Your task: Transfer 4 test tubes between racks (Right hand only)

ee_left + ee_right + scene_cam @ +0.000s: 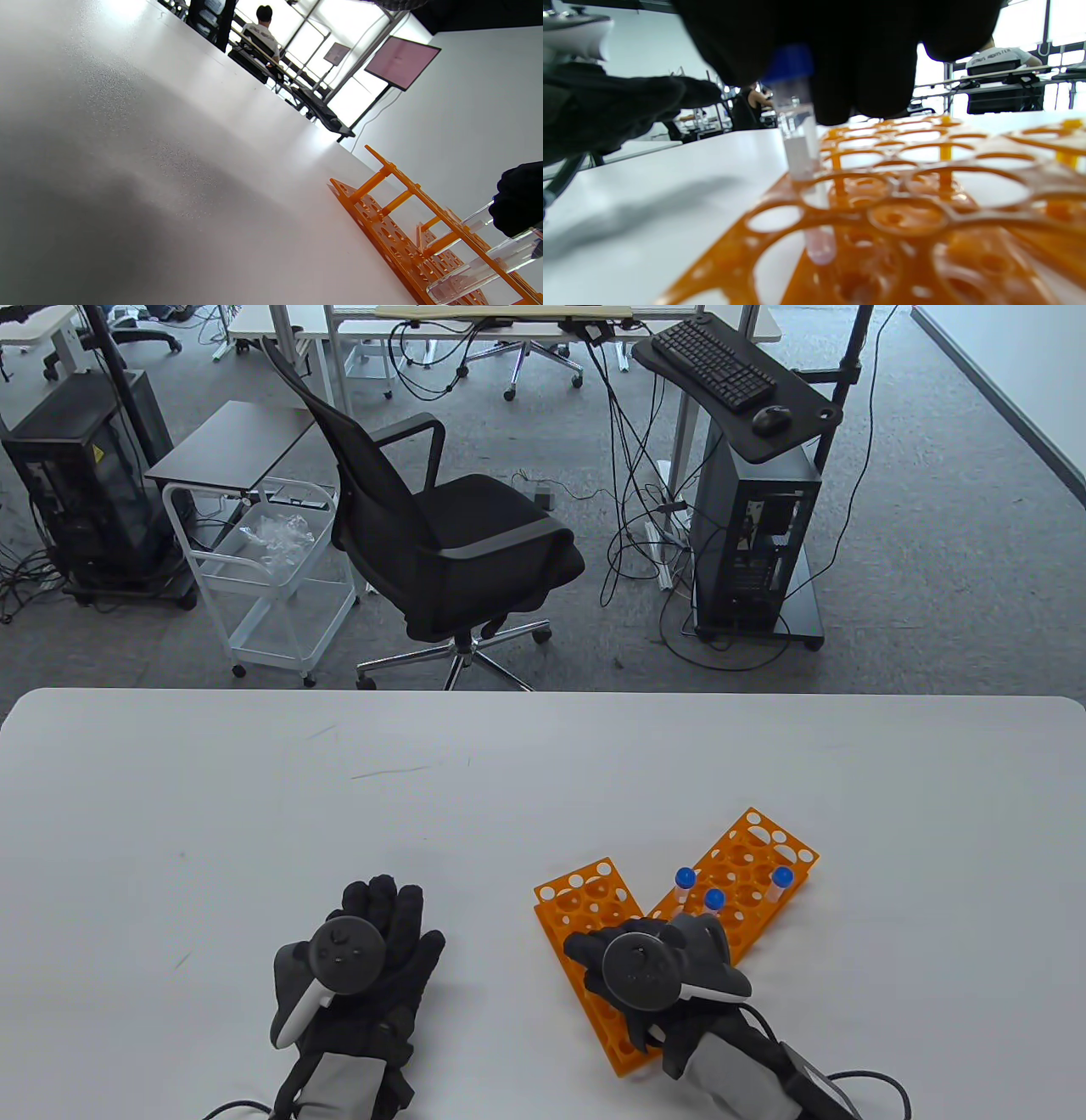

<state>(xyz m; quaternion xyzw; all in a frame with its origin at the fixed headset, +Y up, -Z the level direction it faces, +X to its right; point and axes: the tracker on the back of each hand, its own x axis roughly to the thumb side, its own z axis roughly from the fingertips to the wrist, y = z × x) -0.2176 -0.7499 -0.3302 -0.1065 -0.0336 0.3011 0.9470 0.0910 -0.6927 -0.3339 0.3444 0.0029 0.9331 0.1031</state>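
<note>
Two orange racks lie side by side on the white table. The right rack (751, 861) holds three blue-capped test tubes (714, 900). My right hand (653, 971) hovers over the left rack (590, 903) and hides what it holds in the table view. In the right wrist view its fingers (840, 76) pinch a blue-capped tube (797, 140) by the cap. The tube stands upright with its lower end through a hole in the rack's top plate (882, 212). My left hand (365, 963) rests flat on the table, fingers spread, holding nothing.
The left wrist view shows the near rack's end (382, 212), a clear tube (479, 267) in it and a right-hand finger (517, 199) above. Bare white table (254, 814) lies left and beyond. An office chair (441, 543) stands past the far edge.
</note>
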